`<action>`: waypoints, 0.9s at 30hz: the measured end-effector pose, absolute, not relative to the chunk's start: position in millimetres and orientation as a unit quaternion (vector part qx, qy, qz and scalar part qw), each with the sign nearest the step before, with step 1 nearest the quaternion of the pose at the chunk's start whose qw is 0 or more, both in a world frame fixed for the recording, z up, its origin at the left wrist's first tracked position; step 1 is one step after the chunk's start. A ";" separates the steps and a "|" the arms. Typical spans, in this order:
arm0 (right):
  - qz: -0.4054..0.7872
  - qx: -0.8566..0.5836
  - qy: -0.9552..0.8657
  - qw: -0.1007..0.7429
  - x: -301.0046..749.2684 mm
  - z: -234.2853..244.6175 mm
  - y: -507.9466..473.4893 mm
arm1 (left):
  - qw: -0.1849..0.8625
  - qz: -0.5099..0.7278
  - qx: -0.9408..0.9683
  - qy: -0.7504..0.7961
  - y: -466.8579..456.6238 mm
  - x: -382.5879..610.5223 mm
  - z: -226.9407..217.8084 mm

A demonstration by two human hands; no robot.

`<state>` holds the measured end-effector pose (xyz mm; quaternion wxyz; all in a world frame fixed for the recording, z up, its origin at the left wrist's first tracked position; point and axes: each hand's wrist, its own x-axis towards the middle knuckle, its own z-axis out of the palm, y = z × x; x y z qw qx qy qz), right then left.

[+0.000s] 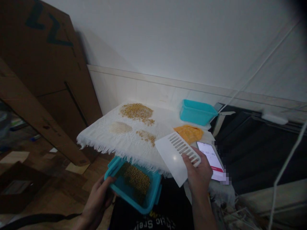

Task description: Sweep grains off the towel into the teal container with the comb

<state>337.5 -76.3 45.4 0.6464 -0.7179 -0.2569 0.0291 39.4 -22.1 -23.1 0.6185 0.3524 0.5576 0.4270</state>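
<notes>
My left hand (99, 198) grips the near left corner of a teal plastic container (153, 196) with yellow beans (136, 179) in it, held just below the front fringe of a white cloth (100, 135). My right hand (199, 174) holds a white slotted scraper (174, 156) over the cloth's near right part. On the cloth lie a large pile of yellow beans (137, 111), a small pile of white grains (120, 127) and a small scatter of beans (147, 136).
A second teal container (196, 112) sits at the back right, an orange cloth (189, 132) in front of it. A phone (212, 159) with a lit screen lies by my right hand. Big cardboard panels (43, 70) lean at left. White cords (285, 169) hang at right.
</notes>
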 end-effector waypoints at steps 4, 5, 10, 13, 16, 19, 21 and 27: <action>0.046 -0.706 -0.273 0.652 341.4 41.7 -77.4 | 0.621 0.425 0.355 0.555 -22.6 38.3 -17.9; 0.050 -0.705 -0.275 0.652 342.5 40.8 -77.7 | 0.621 0.425 0.357 0.553 -22.5 38.1 -17.0; 0.073 -0.703 -0.295 0.643 346.0 37.3 -78.7 | 0.617 0.421 0.362 0.557 -20.4 36.7 -17.9; 0.077 -0.697 -0.287 0.652 345.9 36.7 -79.3 | 0.615 0.427 0.357 0.559 -19.3 35.9 -19.7; 0.077 -0.700 -0.286 0.650 345.0 37.6 -80.3 | 0.616 0.426 0.352 0.561 -18.9 35.4 -20.6; 0.080 -0.702 -0.300 0.641 345.2 38.1 -80.6 | 0.616 0.429 0.349 0.561 -18.8 34.7 -21.3; 0.088 -0.698 -0.303 0.643 346.1 36.7 -79.7 | 0.618 0.431 0.348 0.559 -18.9 34.3 -21.5; 0.119 -0.668 -0.301 0.670 349.5 28.0 -74.4 | 0.624 0.424 0.357 0.551 -19.3 33.9 -19.9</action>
